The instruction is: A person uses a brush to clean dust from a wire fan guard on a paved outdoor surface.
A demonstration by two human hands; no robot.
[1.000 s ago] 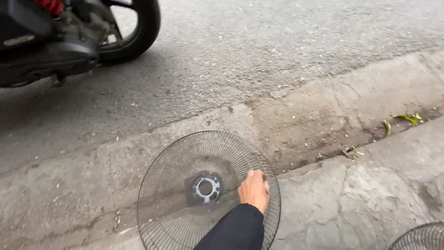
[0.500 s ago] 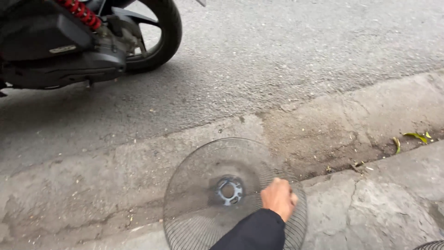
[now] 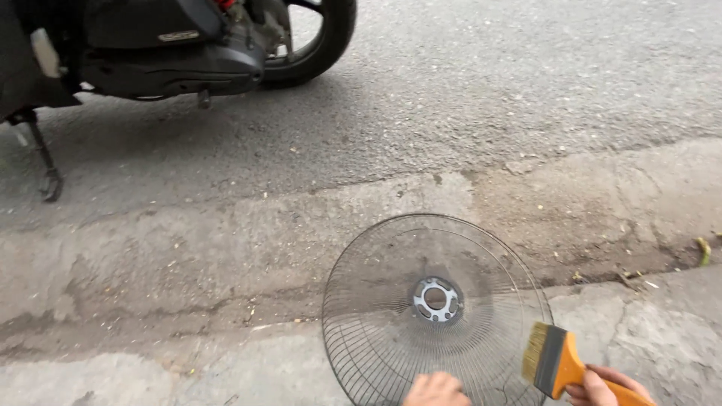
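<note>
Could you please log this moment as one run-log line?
left hand: on fan guard rim | right hand: holds orange paintbrush | scooter behind

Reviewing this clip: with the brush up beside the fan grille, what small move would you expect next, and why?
Probably swinging the paintbrush left so its bristles meet the wire fan grille. The right hand holds the brush at the grille's right edge, bristles up and off the wires, while the left hand rests on the near rim, seemingly steadying it.

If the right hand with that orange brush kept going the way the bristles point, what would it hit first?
Probably the wire fan guard: the brush in the right hand aims up-left at its rim, though the height above it is unclear.
</note>
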